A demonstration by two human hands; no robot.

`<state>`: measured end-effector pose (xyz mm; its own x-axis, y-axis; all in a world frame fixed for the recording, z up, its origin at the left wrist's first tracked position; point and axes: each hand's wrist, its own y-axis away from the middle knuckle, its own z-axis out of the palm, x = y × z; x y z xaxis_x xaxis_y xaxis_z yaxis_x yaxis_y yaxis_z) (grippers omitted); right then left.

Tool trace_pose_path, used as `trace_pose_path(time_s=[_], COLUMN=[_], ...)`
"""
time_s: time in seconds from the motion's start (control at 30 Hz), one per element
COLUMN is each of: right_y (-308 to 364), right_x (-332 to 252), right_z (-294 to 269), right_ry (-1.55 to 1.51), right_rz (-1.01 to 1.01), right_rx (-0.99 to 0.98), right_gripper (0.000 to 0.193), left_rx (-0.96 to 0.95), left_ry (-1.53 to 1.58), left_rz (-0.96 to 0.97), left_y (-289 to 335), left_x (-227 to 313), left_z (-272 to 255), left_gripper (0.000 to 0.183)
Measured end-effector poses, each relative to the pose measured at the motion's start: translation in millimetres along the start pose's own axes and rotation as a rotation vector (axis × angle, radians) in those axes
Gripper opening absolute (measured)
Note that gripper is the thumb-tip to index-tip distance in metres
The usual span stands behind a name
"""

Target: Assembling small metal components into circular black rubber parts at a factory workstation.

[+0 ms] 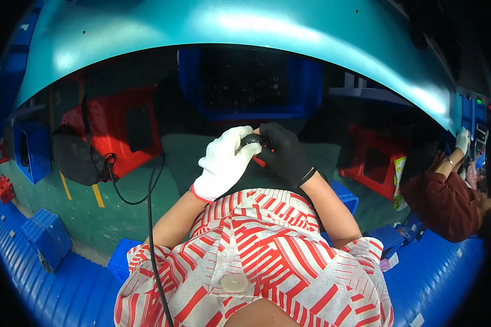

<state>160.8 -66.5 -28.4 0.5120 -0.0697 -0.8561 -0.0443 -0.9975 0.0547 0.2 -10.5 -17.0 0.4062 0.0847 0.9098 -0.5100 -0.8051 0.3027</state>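
Observation:
In front of my lap, my left hand [222, 163] in a white glove with a red cuff edge is closed on a small black round part [251, 140]. The part looks smooth and rounded, and its exact kind cannot be made out. My right hand [285, 156], in a black glove, meets it from the other side with curled fingers. A bit of red [259, 162] shows beneath the right fingers; what it belongs to is hidden. Beyond both hands sits a blue bin [256, 114] holding several small dark pieces with shiny rings.
A turquoise table [245, 24] curves across the far side. Red stools [120, 128] stand to the left and right [368, 163]. A black bag [76, 155] rests by the left stool. A black cable [150, 229] runs down my left side. Another person [444, 201] works at far right.

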Motion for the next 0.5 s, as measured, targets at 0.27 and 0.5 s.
trace_pose_path(time_s=[0.27,0.5], right_y=[1,-2], right_x=[-10,-1], right_z=[4,2], right_ry=[0.151,-0.312], right_rz=[-0.027,0.218], right_rx=[0.09,0.031], right_gripper=[0.022,0.036], left_rx=[0.055,-0.062], left_ry=[0.144,0.587], left_rz=[-0.064,-0.261], left_y=[-3,-7], left_x=[-1,-1], left_z=[7,3], left_gripper=[0.03,0.036])
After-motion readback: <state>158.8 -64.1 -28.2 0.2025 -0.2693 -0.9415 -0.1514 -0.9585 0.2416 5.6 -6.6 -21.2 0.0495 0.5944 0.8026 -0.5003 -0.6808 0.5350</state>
